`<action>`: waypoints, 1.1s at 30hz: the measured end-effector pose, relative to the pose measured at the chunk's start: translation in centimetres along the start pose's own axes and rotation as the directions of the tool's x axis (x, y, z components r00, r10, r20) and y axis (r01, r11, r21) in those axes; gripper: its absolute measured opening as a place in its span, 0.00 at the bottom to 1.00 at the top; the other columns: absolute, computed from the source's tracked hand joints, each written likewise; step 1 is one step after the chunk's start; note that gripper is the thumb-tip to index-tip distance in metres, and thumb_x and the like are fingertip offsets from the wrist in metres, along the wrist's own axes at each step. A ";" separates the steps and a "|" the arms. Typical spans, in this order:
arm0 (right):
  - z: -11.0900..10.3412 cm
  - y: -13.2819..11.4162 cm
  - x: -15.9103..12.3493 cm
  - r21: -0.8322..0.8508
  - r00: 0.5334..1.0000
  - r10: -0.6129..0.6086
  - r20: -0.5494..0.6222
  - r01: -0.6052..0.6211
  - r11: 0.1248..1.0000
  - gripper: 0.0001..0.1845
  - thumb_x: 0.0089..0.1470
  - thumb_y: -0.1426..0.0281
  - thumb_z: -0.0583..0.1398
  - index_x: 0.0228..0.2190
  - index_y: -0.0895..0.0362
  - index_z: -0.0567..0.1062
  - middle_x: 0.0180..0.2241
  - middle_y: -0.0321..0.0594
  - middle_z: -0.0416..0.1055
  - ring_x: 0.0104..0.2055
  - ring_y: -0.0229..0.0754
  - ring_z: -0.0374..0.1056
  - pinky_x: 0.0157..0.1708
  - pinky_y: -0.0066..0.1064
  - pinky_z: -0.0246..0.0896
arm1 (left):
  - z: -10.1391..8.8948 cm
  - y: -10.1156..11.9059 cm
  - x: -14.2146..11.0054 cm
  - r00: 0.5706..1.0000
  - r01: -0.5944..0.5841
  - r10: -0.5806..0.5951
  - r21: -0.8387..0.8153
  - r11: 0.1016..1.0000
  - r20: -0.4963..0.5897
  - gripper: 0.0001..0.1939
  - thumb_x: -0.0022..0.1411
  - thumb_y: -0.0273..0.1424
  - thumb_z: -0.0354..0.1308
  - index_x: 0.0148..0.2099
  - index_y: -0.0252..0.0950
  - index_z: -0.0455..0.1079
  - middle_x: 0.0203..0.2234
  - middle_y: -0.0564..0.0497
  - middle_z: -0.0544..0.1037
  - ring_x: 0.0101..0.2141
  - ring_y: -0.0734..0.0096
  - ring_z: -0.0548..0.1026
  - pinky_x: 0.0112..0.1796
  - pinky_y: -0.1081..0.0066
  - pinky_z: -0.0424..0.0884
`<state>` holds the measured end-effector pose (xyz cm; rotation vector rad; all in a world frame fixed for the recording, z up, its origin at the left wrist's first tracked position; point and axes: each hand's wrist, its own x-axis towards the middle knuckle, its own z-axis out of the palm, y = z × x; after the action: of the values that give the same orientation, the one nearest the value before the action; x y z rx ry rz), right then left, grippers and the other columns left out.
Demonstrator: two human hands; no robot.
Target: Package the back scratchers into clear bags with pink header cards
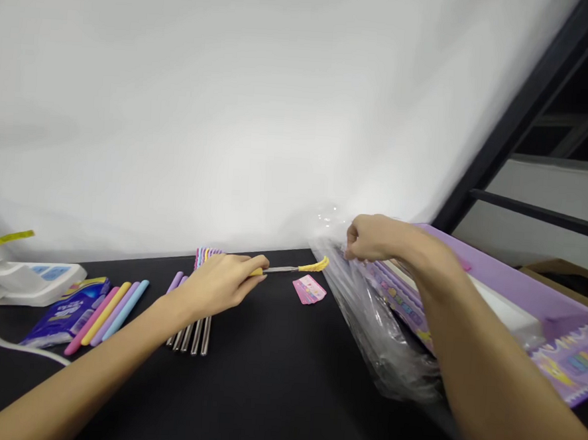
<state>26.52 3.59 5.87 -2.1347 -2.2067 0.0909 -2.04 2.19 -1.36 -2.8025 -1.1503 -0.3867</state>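
Two bare forearms reach forward from the lower corners of the view, the hands well apart. The left forearm (80, 366) climbs from the bottom-left corner toward the middle, nearly level at the wrist. The left hand (217, 285) turns its back upward, its fingers (254, 267) lying together, curled and pointing right. The right forearm (490, 345) rises steeply from the bottom-right corner, and the wrist bends inward to the left. The right hand (377, 240) sits higher and farther out, curled into a compact, fist-like shape, its knuckles uppermost and its fingers (351, 240) tucked down and under, their tips out of sight.
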 end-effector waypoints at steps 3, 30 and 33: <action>-1.0 -0.5 -0.5 -0.012 0.986 -0.046 0.161 0.048 0.999 0.03 0.41 0.72 0.60 0.22 0.56 0.76 0.23 0.42 0.76 0.25 0.45 0.70 0.24 0.33 0.58 | -0.4 -0.5 -0.1 1.000 0.001 -0.001 -0.016 1.000 0.011 0.10 0.69 0.34 0.46 0.47 0.41 0.68 0.29 0.53 0.78 0.27 0.68 0.74 0.28 0.70 0.60; 2.8 -3.9 1.8 0.769 0.995 -0.073 -0.071 0.101 0.632 0.14 0.51 0.65 0.66 0.38 0.60 0.74 0.32 0.46 0.78 0.33 0.46 0.76 0.37 0.35 0.73 | -5.0 -5.4 -1.5 0.988 0.076 -0.037 -0.266 0.961 0.148 0.13 0.63 0.37 0.55 0.39 0.40 0.80 0.30 0.50 0.82 0.29 0.71 0.76 0.30 0.73 0.66; 3.5 -4.4 1.8 0.875 0.991 -0.098 0.091 -0.033 0.483 0.12 0.60 0.63 0.59 0.42 0.57 0.68 0.33 0.45 0.77 0.31 0.45 0.76 0.35 0.39 0.75 | -5.4 -6.1 -1.8 0.988 0.108 -0.078 -0.229 0.967 0.133 0.13 0.64 0.37 0.55 0.40 0.40 0.80 0.31 0.49 0.82 0.30 0.70 0.77 0.32 0.73 0.67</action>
<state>21.78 5.27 2.82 -1.4674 -1.6080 1.1318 -8.58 4.35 3.27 -3.0210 -1.3495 -0.3867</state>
